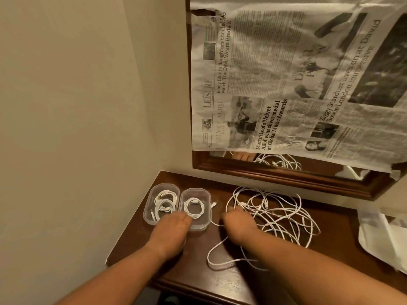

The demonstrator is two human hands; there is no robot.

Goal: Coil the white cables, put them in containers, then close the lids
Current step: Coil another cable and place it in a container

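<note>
Your left hand (174, 227) rests at the near edge of the right container (208, 199), its fingers bent down over the rim onto the single coiled cable (195, 208) inside. The fingertips are hidden behind your knuckles, so whether they pinch the coil or only touch it cannot be told. Touching that box on its left stands the left container (152, 194), which holds two coils (164, 203), one overlapping the other; both boxes are clear plastic and stand open on the dark wooden table (198, 280). Your right hand (239, 225) lies just right of the containers, at the left edge of the tangle of white cables (275, 212), thumb pointing forward and fingers curled under. A strand runs out from beneath it toward the boxes, but the grip itself is out of sight. A loose loop (220, 263) of the same heap trails toward you, between your two forearms. The tangle spreads from your right hand rightward and back toward the wood-framed mirror (286, 177), which is mostly covered by a newspaper sheet (275, 73). A white plastic bag (378, 234) lies at the table's far right.
</note>
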